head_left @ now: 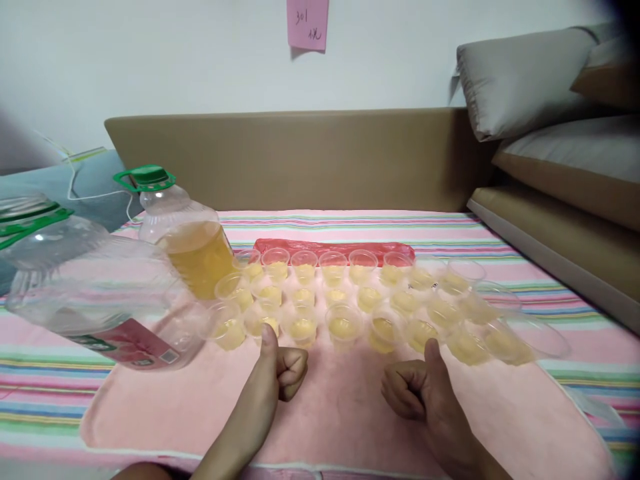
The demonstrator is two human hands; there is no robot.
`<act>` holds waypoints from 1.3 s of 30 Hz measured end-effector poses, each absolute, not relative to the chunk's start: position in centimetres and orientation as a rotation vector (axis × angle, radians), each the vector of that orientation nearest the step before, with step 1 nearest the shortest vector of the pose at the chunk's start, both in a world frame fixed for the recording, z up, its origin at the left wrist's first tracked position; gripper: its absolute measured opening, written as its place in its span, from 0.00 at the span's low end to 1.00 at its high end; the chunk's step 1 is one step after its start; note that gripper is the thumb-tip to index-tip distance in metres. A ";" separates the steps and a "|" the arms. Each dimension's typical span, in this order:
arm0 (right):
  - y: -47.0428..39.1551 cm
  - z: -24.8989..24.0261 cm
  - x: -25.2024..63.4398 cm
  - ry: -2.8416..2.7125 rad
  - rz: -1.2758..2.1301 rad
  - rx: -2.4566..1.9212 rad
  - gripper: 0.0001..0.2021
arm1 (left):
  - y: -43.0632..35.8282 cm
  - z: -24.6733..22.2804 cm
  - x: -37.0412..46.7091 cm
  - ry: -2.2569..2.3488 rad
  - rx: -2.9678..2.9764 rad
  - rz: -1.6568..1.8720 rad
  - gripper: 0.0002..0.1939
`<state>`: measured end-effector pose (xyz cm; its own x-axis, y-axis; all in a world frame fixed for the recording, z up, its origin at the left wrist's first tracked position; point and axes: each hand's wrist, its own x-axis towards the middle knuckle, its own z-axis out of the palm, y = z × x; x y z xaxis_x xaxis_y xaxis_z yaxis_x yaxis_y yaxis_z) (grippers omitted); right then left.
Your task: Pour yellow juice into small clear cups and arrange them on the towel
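Note:
My left hand [283, 367] is a fist with the thumb pointing up, just in front of the nearest row of clear plastic cups [303, 328]. Facing it, my right hand [417, 387] makes the same thumb-up fist. Neither holds anything. The cups stand in three rows, each with some pale yellow liquid in the bottom. On the left is a large clear bottle [195, 260] with a green cap and handle, partly filled with yellow liquid. Nearer stands a second large bottle [85, 273] with a pink label, which looks empty.
A pink mat [330, 413] lies under the cups on a striped cloth [45, 373]. Behind the rows is a red plastic bag [335, 250]. A brown headboard [300, 160] closes off the back; cushions [525, 80] are piled at right. A pink note [307, 25] hangs on the wall.

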<state>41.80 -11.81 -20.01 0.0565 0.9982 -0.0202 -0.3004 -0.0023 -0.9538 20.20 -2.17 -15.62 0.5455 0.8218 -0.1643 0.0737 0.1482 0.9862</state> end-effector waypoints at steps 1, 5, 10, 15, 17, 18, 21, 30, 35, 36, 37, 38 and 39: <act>-11.8 -20.0 41.9 -0.931 1.304 -1.007 0.43 | -2.2 -15.8 20.3 0.862 1.331 0.646 0.43; -11.8 -20.0 42.3 -0.935 1.321 -0.957 0.43 | -2.2 -16.5 20.4 0.850 1.337 0.628 0.43; -11.9 -19.9 42.4 -0.931 1.331 -0.898 0.44 | -2.0 -16.7 20.5 0.840 1.335 0.640 0.42; -11.7 -19.9 42.5 -0.934 1.349 -0.849 0.43 | -2.0 -16.7 20.6 0.828 1.342 0.631 0.41; -11.6 -19.9 42.6 -0.931 1.356 -0.845 0.43 | -2.0 -16.7 20.6 0.819 1.341 0.624 0.41; -11.6 -19.9 42.7 -0.928 1.357 -0.842 0.43 | -2.1 -16.7 20.6 0.812 1.340 0.618 0.41; -11.6 -19.7 42.7 -0.929 1.357 -0.830 0.43 | -2.2 -16.9 20.7 0.819 1.343 0.617 0.41; -11.7 -19.1 42.6 -0.930 1.340 -0.868 0.43 | -3.0 -17.3 21.6 0.815 1.338 0.567 0.40; -11.7 -18.9 42.8 -0.951 1.337 -0.858 0.43 | -3.1 -17.6 21.8 0.778 1.289 0.569 0.40; -11.7 -18.9 42.9 -0.948 1.338 -0.855 0.43 | -3.1 -17.7 21.8 0.770 1.275 0.578 0.41; -11.7 -18.8 42.9 -0.944 1.338 -0.852 0.43 | -3.2 -17.6 21.8 0.764 1.262 0.588 0.41; -11.7 -18.8 42.8 -0.937 1.336 -0.851 0.43 | -3.2 -17.6 21.8 0.760 1.251 0.601 0.42; -11.7 -18.7 42.8 -0.932 1.336 -0.850 0.43 | -3.2 -17.5 21.9 0.758 1.246 0.613 0.42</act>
